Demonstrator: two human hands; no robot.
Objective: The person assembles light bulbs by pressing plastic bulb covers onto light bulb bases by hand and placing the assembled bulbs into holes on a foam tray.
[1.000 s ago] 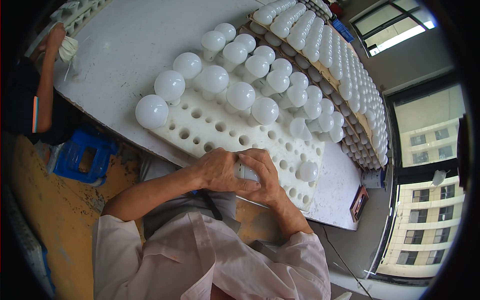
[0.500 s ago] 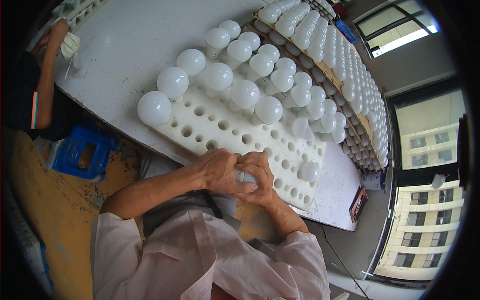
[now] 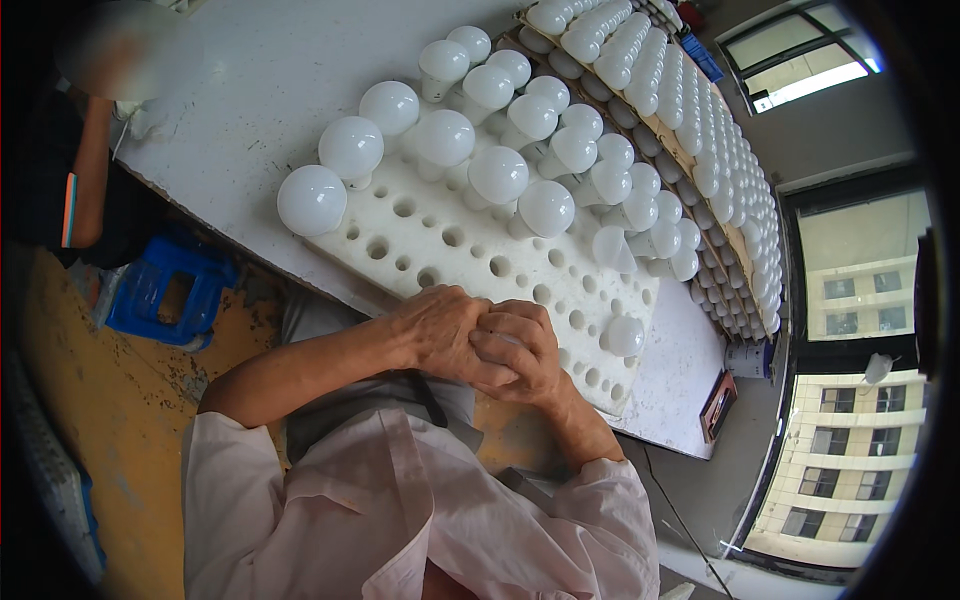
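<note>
Close in front of my shirt, my left hand and my right hand are pressed together, fingers curled over each other at the near edge of a white foam board. Half a second ago a white light bulb showed between them; now the fingers hide it. Rows of round holes run along the board. Several white bulbs stand in its far half. A single bulb sits near its right end, and a clearer, cone-like cover stands farther back.
At the far right, tiers of bulbs rise on cardboard layers. Another person's arm is over the table's left side, beside a blue plastic stool. A small framed object and a bucket are at the right.
My fingers have closed further over the bulb, so its white surface no longer shows. My right hand has turned over it. The view has shifted slightly.
</note>
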